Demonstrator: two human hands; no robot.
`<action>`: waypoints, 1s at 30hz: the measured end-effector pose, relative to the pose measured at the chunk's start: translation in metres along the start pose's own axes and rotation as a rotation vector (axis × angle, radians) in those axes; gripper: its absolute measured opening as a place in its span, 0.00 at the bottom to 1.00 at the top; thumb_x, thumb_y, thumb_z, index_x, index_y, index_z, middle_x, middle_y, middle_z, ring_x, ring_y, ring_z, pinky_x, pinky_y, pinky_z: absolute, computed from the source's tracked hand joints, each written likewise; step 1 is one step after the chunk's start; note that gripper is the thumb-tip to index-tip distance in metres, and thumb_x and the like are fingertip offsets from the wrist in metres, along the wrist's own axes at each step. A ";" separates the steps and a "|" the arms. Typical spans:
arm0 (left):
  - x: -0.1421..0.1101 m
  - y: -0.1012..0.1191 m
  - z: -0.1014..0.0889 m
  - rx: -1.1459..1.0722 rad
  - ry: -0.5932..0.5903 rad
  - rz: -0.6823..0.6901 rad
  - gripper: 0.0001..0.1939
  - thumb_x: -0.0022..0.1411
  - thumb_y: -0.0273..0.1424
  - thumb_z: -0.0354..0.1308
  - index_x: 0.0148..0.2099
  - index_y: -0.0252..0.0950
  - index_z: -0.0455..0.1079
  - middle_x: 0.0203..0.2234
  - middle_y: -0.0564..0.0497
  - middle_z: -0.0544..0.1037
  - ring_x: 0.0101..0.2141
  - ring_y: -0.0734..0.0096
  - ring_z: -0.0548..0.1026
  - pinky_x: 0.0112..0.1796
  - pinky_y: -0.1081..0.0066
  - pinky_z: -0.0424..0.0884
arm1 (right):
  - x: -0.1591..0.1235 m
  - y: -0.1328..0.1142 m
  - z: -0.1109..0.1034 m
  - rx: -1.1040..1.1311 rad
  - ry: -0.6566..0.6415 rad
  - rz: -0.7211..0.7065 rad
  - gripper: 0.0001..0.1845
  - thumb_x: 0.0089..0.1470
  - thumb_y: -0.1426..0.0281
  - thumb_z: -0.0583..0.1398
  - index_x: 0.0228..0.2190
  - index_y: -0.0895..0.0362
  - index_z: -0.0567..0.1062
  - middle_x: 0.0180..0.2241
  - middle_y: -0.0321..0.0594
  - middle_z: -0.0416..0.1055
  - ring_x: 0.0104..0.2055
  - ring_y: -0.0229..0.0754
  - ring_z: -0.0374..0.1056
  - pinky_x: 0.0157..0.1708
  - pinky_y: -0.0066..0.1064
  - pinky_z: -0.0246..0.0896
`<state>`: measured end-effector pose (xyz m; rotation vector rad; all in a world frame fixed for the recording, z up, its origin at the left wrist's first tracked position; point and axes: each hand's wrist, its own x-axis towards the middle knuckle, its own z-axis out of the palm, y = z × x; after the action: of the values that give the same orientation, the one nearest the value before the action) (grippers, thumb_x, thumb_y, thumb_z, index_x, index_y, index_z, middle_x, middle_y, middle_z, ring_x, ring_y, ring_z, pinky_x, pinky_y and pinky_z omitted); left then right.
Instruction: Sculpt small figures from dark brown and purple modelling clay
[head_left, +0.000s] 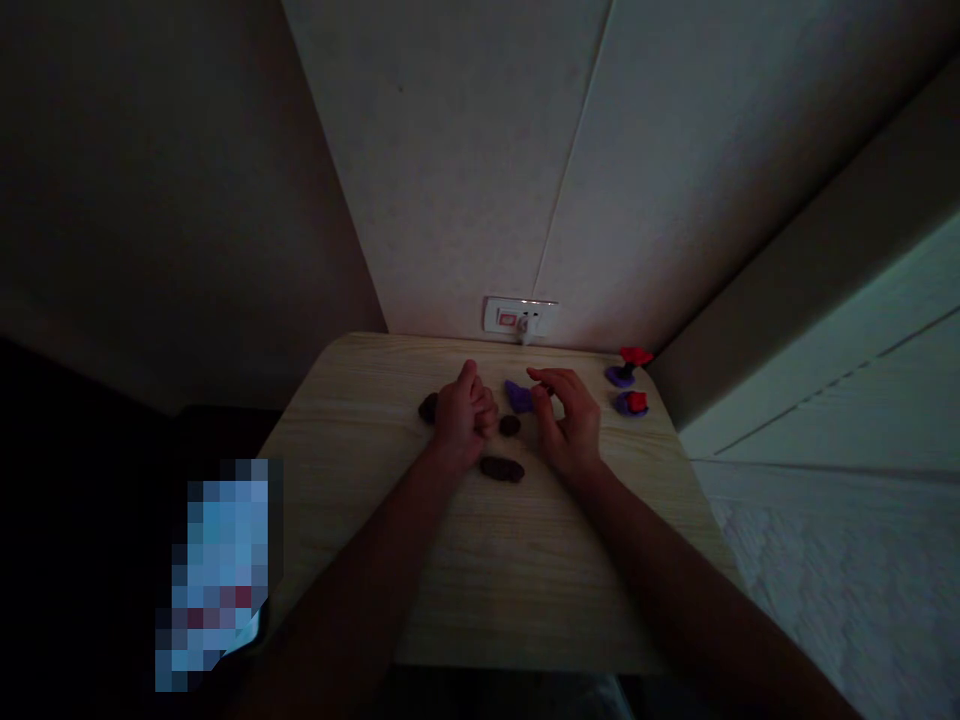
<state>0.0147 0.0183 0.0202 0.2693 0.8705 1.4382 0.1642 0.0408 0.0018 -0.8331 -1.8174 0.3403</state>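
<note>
My left hand (pixel 463 412) is closed in a fist with the thumb on top; whatever is inside it is hidden. A dark brown lump (pixel 428 408), which looks like modelling clay, lies partly behind it. Thumb and forefinger of my right hand (pixel 570 418) are bent together in a pinch, with a small dark bit between them too dim to name. Beside those fingertips is a purple clay piece (pixel 518 397). Between the hands sits a round dark brown lump (pixel 510 425). Closer to me lies a longer dark brown clay roll (pixel 502 469).
Two small shaped pieces, a red-topped one on a purple base (pixel 635 356) and a red-and-purple one (pixel 637 402), stand at the table's back right. A wall socket (pixel 520 316) with a plug is behind the wooden table (pixel 517 580). A blurred-out lit screen (pixel 225 560) is at left.
</note>
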 end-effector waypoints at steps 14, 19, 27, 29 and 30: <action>-0.003 0.002 -0.005 0.023 -0.155 0.002 0.18 0.54 0.26 0.62 0.48 0.31 0.76 0.19 0.59 0.68 0.12 0.88 0.52 0.14 0.82 0.43 | -0.002 0.007 0.000 0.093 0.018 0.181 0.14 0.66 0.63 0.54 0.42 0.55 0.78 0.40 0.45 0.78 0.42 0.46 0.74 0.43 0.41 0.70; 0.000 0.002 -0.003 -0.082 -0.163 -0.026 0.14 0.59 0.38 0.67 0.34 0.30 0.74 0.17 0.60 0.64 0.12 0.89 0.54 0.13 0.83 0.47 | -0.002 0.009 0.002 0.133 0.016 0.227 0.15 0.66 0.62 0.54 0.42 0.55 0.78 0.40 0.45 0.78 0.41 0.46 0.73 0.41 0.40 0.70; -0.004 0.004 -0.005 -0.037 -0.081 -0.068 0.33 0.63 0.54 0.57 0.17 0.36 0.53 0.09 0.60 0.57 0.06 0.84 0.51 0.08 0.79 0.38 | -0.003 0.006 0.001 0.132 -0.014 0.233 0.17 0.67 0.62 0.53 0.40 0.57 0.79 0.36 0.44 0.78 0.38 0.45 0.73 0.39 0.37 0.68; -0.005 0.000 -0.004 0.041 -0.114 -0.057 0.34 0.60 0.56 0.59 0.17 0.37 0.53 0.08 0.60 0.57 0.05 0.84 0.50 0.07 0.79 0.39 | -0.004 0.004 0.000 0.135 -0.023 0.249 0.18 0.67 0.61 0.53 0.40 0.57 0.80 0.35 0.44 0.78 0.38 0.45 0.73 0.40 0.37 0.67; -0.006 -0.002 -0.004 0.083 -0.138 -0.056 0.34 0.58 0.56 0.60 0.17 0.37 0.53 0.08 0.60 0.57 0.05 0.84 0.50 0.07 0.79 0.39 | -0.004 0.003 0.000 0.135 -0.026 0.260 0.19 0.67 0.61 0.53 0.39 0.57 0.80 0.35 0.44 0.78 0.38 0.45 0.73 0.40 0.37 0.67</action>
<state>0.0143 0.0114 0.0182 0.3997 0.8199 1.3175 0.1663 0.0406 -0.0028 -0.9741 -1.6910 0.6361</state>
